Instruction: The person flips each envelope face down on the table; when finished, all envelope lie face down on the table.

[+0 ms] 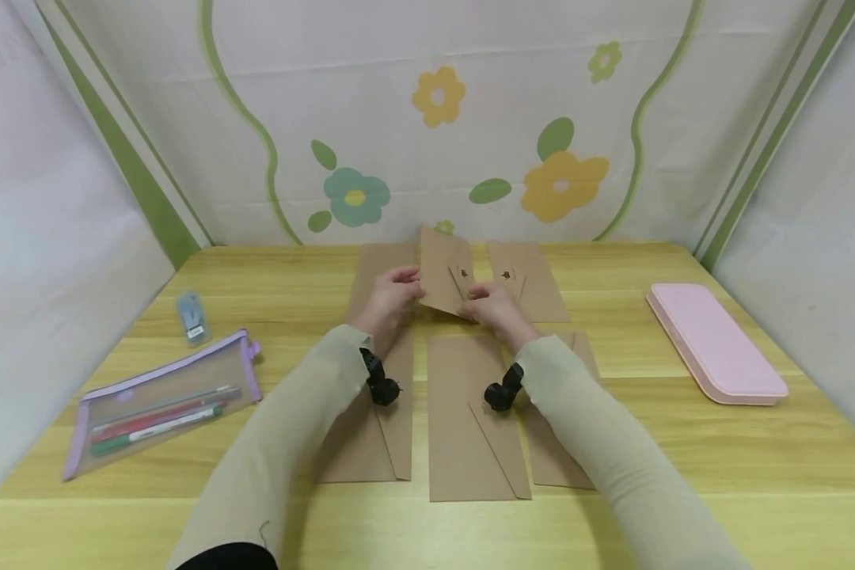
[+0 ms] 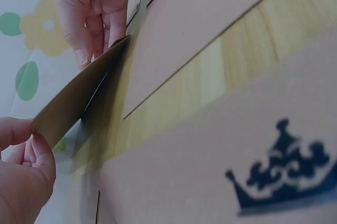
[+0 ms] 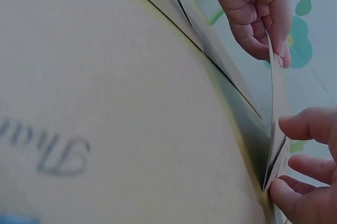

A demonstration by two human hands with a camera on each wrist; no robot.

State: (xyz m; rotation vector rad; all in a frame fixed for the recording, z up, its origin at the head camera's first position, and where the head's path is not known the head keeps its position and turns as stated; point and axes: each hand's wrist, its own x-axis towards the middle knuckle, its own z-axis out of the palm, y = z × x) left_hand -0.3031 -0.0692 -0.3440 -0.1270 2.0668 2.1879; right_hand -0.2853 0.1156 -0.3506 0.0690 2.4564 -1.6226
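Observation:
A brown paper envelope (image 1: pixel 438 273) with a pointed flap and a small dark print is raised and tilted at the back of the table. My left hand (image 1: pixel 393 297) pinches its left edge between thumb and finger; the left wrist view shows this left hand (image 2: pixel 23 176) at the lower left. My right hand (image 1: pixel 495 309) holds the lower right corner beside the flap, its fingertips (image 3: pixel 279 190) at the paper's edge. More brown envelopes lie flat around it: a back right envelope (image 1: pixel 537 297), a front middle envelope (image 1: pixel 463 459) and a front right envelope (image 1: pixel 559 455).
Brown envelopes (image 1: pixel 359 451) also lie along the left, partly under my left arm. A clear pencil pouch (image 1: pixel 164 376) with purple trim holds several pens. Beyond it sits a small bluish case (image 1: pixel 193 317). A pink case (image 1: pixel 716 340) is at right. Flowered cloth (image 1: pixel 435 158) hangs behind.

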